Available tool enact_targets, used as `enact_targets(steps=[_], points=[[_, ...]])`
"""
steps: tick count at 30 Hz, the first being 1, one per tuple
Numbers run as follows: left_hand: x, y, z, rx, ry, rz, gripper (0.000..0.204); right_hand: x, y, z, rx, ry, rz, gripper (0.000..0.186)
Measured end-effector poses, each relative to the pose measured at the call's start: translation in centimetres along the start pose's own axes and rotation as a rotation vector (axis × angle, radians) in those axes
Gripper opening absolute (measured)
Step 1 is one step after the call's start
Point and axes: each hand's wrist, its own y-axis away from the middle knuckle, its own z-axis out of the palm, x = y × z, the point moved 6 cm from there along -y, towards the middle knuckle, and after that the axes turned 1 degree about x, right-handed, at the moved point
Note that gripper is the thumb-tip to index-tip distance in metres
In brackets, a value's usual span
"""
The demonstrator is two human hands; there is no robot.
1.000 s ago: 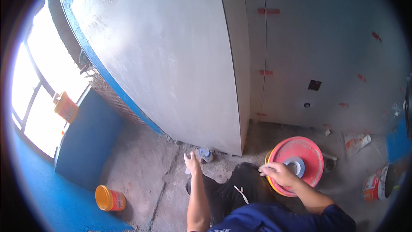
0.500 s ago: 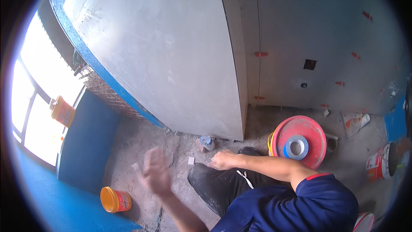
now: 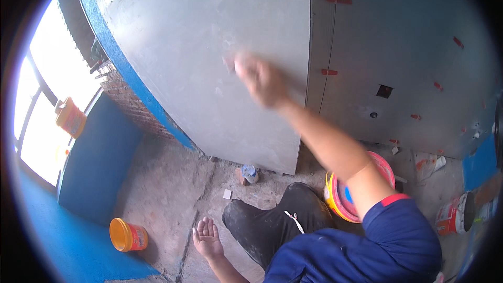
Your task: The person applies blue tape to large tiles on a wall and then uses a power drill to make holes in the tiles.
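While a person in a navy short-sleeved shirt (image 3: pixel 356 254) and dusty black trousers (image 3: pixel 262 222) bends both knees before a tall, smooth grey wall panel (image 3: pixel 209 105), the right hand (image 3: pixel 262 81) is raised at the panel's face, its fingers bent. Motion blur makes it impossible to tell whether they grip anything or touch the surface. The left hand (image 3: pixel 208 237), palm up and fingers spread wide, hangs above the rough grey concrete floor (image 3: pixel 167 194), near a small white square tile (image 3: pixel 227 194). Directly ahead of the person, the panel stands left of a darker grey wall (image 3: pixel 408 36). A blue-topped bottle (image 3: pixel 250 174) sits near its foot. At right, the forearm partly hides a round red lid (image 3: pixel 386 165) atop a yellow bucket (image 3: pixel 329 191); an orange plastic bucket (image 3: pixel 121 235) rests at far left.
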Motion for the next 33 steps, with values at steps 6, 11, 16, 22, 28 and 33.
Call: enact_targets(steps=[6,11,16,22,28,33], points=[[-0.3,0.2,2.2,-0.154,-0.141,0.014,0.048,18.2,32.2,9.5,-0.811,0.322,0.680,0.045],[-0.2,-0.8,-3.6,0.065,-0.361,0.099,0.034,4.5,33.2,-1.5,-0.962,-0.168,0.609,0.046],[-4.3,1.3,-0.4,-0.104,-0.658,0.124,0.045,0.0,33.1,-21.8,-0.521,0.444,0.981,0.040],[-10.2,2.3,7.9,-0.436,-0.765,-0.113,0.038,-1.2,42.0,-25.2,-0.831,0.841,0.755,0.058],[-15.1,5.5,14.3,-0.633,-0.796,-0.193,0.027,-1.9,41.1,-23.9,-0.787,0.806,0.558,0.029],[-17.9,10.4,19.2,-0.811,-0.794,-0.303,0.026,-4.4,36.8,-20.8,-0.595,0.363,0.670,0.035]])
